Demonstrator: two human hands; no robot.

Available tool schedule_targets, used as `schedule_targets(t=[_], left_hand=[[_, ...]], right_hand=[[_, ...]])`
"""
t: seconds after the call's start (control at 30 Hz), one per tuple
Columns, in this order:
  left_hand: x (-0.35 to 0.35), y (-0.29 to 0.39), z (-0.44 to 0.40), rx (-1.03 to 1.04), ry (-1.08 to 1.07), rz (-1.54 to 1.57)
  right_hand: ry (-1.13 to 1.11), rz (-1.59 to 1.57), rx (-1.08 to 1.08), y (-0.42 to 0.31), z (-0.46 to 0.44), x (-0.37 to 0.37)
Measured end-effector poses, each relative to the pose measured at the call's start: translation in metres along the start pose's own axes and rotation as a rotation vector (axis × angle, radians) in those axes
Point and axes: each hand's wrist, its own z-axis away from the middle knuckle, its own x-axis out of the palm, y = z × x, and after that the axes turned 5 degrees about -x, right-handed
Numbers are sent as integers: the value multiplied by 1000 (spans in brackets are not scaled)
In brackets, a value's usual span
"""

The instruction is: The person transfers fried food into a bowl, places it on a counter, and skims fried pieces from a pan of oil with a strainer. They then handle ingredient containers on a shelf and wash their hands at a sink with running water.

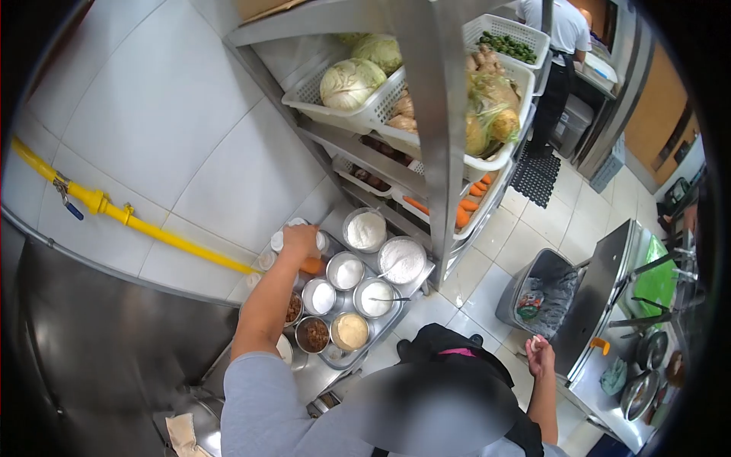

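My left hand (301, 241) reaches over the back of the metal tray (415, 285), its fingers curled down among white-lidded containers (266, 260). What they grip is hidden behind the hand. An orange item (311, 266) shows just beside my wrist. Close by on the tray stand round metal bowls of white powder (346, 271), a bowl of pale yellow powder (350, 331) and a bowl of brown chunks (312, 334). A spoon (397, 299) rests in one powder bowl. Out to the right, my right hand (541, 356) is closed around a small whitish thing (537, 345), too small to name.
A metal rack (430, 145) holds baskets of cabbage (352, 84), ginger and carrots (463, 217). A yellow pipe (152, 227) runs along the tiled wall. A lined bin (518, 282) and a steel counter (586, 373) stand right. Another person (560, 38) stands at the back.
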Motion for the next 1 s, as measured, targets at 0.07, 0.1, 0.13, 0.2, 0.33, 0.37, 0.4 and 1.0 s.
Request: schedule_targets(t=[0.07, 0.1, 0.13, 0.2, 0.33, 0.37, 0.4, 1.0], left_hand=[[-12, 4, 13, 0, -11, 51], [-13, 7, 15, 7, 1, 39], [-12, 9, 16, -3, 8, 30], [-10, 12, 22, -5, 22, 11], [-46, 17, 48, -59, 131, -12], [-67, 17, 66, -73, 163, -18], [-86, 15, 81, -71, 202, -22], [-241, 272, 254, 834, 320, 405]], right_hand=[[-24, -30, -2, 1, 0, 2], [-23, -47, -4, 2, -3, 3], [-24, -45, -5, 4, -5, 4], [-22, -57, -6, 5, -7, 4], [-55, -62, -11, -4, -2, 14], [-79, -46, -27, -9, 2, 21], [-73, -47, -23, -12, 5, 30], [-612, -189, 291, -40, 58, 219]])
